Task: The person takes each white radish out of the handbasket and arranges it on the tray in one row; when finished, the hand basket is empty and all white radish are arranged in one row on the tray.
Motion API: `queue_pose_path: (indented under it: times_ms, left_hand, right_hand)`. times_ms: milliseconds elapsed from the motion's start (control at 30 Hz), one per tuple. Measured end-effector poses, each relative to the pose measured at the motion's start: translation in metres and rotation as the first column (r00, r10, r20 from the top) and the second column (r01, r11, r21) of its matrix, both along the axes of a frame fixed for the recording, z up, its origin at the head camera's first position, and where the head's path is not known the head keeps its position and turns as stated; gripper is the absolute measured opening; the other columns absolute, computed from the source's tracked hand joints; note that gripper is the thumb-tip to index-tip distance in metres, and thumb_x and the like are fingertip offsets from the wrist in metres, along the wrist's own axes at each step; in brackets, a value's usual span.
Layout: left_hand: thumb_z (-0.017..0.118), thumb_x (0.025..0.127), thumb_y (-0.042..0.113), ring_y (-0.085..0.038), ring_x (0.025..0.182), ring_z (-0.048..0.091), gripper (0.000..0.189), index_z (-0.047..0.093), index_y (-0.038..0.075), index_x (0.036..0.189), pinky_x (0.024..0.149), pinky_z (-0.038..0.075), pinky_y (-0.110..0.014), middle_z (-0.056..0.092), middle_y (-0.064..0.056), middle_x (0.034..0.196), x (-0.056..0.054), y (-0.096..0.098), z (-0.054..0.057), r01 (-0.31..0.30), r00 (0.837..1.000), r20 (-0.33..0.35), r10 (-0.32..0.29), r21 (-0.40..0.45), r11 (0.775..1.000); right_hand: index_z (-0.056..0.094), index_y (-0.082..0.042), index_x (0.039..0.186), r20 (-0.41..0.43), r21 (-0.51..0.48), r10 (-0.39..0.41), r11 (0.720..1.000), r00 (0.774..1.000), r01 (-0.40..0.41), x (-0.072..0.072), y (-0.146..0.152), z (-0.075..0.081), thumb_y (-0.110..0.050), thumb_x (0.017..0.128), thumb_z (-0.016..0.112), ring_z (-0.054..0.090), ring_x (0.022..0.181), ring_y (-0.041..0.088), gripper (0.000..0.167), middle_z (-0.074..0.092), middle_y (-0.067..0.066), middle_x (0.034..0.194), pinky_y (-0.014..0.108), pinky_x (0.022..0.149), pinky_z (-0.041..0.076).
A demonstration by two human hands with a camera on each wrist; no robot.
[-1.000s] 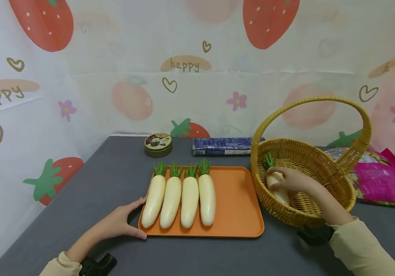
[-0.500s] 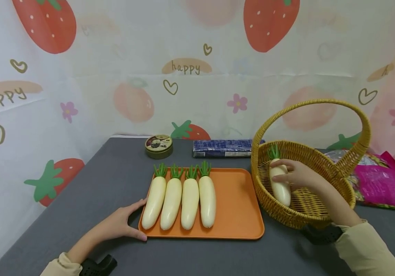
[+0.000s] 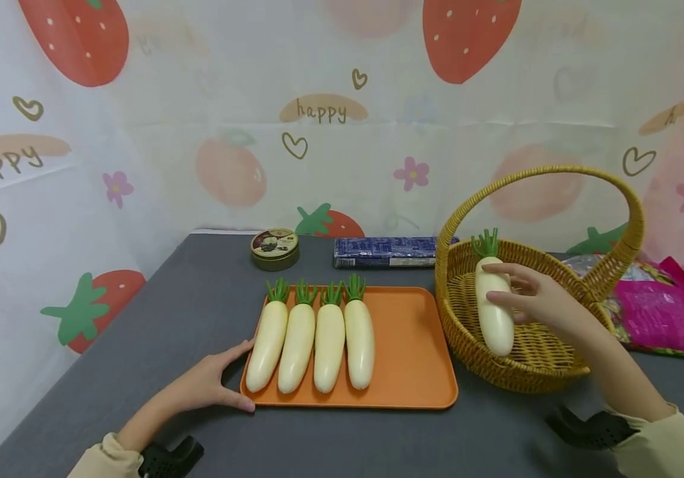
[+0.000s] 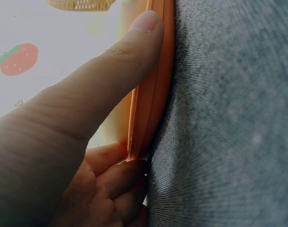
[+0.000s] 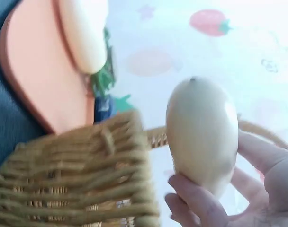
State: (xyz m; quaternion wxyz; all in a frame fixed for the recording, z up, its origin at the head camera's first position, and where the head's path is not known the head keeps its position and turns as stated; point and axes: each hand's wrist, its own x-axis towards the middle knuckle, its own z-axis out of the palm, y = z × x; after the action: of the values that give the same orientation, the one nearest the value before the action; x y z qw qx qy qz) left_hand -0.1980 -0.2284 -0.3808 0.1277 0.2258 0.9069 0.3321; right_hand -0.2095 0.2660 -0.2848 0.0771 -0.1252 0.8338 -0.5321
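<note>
My right hand (image 3: 536,295) grips a white radish (image 3: 494,312) with a green top, thumb and fingers round its middle, above the wicker basket (image 3: 475,362). In the right wrist view the radish (image 5: 201,132) points its rounded bottom end at the camera, with the hand's fingers (image 5: 193,196) curled at its far part. Several similar radishes (image 3: 328,348) lie side by side on the left half of the orange tray (image 3: 408,352). My left hand (image 3: 201,385) rests at the tray's near left corner, thumb and fingers spread; the left wrist view has the thumb (image 4: 111,71) laid straight along the tray's edge.
The basket's tall arched handle (image 3: 548,171) rises over its opening. Behind the tray stand a round tin (image 3: 274,249) and a long blue package (image 3: 386,252). A pink bag (image 3: 665,309) lies right of the basket. A strawberry-print cloth backs the grey table.
The right hand has lifted the radish from inside the basket, moving up and slightly right, and the radish now stands more upright. The left hand and tray have stayed put.
</note>
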Motion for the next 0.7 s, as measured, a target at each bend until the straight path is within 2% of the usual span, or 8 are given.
queue_pose_path:
  times_ms: [233, 500, 700]
  left_hand:
    - [0.077, 0.067, 0.038, -0.044, 0.12, 0.031, 0.098, 0.025, -0.002, 0.14, 0.091, 0.03, -0.055, 0.03, -0.03, 0.134, -0.002, 0.001, 0.0, 0.005, 1.0, -0.005, -0.005, -0.006, 1.0]
    - [0.077, 0.067, 0.038, -0.045, 0.12, 0.029, 0.098, 0.025, -0.002, 0.14, 0.091, 0.03, -0.056, 0.028, -0.032, 0.134, -0.001, 0.0, 0.0, -0.003, 1.0, 0.005, 0.003, -0.009, 1.0]
    - [0.077, 0.067, 0.038, -0.046, 0.12, 0.029, 0.098, 0.025, -0.002, 0.14, 0.09, 0.03, -0.056, 0.027, -0.033, 0.134, -0.001, 0.0, 0.001, 0.006, 1.0, -0.006, -0.006, -0.002, 1.0]
  right_hand:
    - [0.04, -0.011, 0.134, 0.098, -0.11, 0.114, 0.989, 0.989, -0.103, 0.018, 0.0, 0.002, -0.017, 0.09, 0.055, 0.048, 0.103, 0.034, 0.046, 0.022, 0.029, 0.136, 0.047, 0.069, 0.048]
    - [0.046, -0.013, 0.128, 0.12, -0.093, 0.15, 0.986, 0.981, -0.139, 0.04, 0.0, 0.003, -0.015, 0.091, 0.054, 0.046, 0.105, 0.034, 0.038, 0.023, 0.028, 0.136, 0.047, 0.067, 0.048]
    - [0.05, -0.018, 0.126, 0.113, -0.127, 0.201, 0.974, 0.973, -0.186, 0.054, 0.0, 0.003, -0.009, 0.09, 0.052, 0.049, 0.101, 0.029, 0.037, 0.024, 0.026, 0.134, 0.048, 0.064, 0.047]
